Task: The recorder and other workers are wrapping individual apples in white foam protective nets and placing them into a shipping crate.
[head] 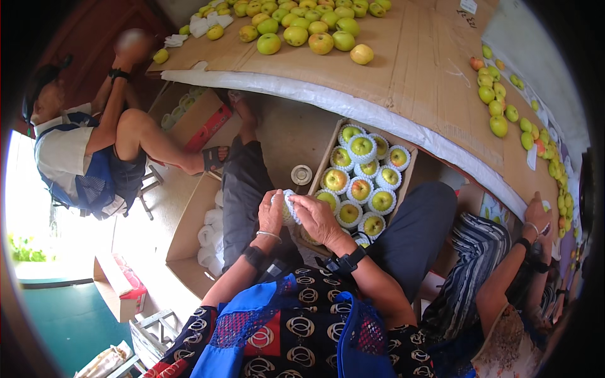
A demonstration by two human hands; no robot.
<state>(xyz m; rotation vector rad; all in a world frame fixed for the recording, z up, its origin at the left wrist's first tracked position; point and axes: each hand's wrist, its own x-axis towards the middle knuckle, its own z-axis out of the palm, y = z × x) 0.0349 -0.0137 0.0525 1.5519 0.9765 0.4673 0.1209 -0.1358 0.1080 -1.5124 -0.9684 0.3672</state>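
Note:
Between my hands is an apple in a white foam net sleeve (289, 208), held above my lap. My left hand (270, 215) grips it from the left, fingers around the net. The fingertips of my right hand (319, 217) pinch the net's right edge. My fingers and the netting hide most of the fruit. Just beyond my right hand, a cardboard box (410, 165) between my knees holds several netted apples (360, 189), stem ends up. One netted apple (361, 147) sits on top of the others near the box's far end.
Ahead stands a cardboard-covered table (416, 71) bearing loose apples (295, 35). At my left, an open carton (186, 236) contains white foam nets (210, 236). One person (71, 141) sits at the far left; another person's arm (508, 269) reaches the table edge at right. A stool (156, 330) stands behind.

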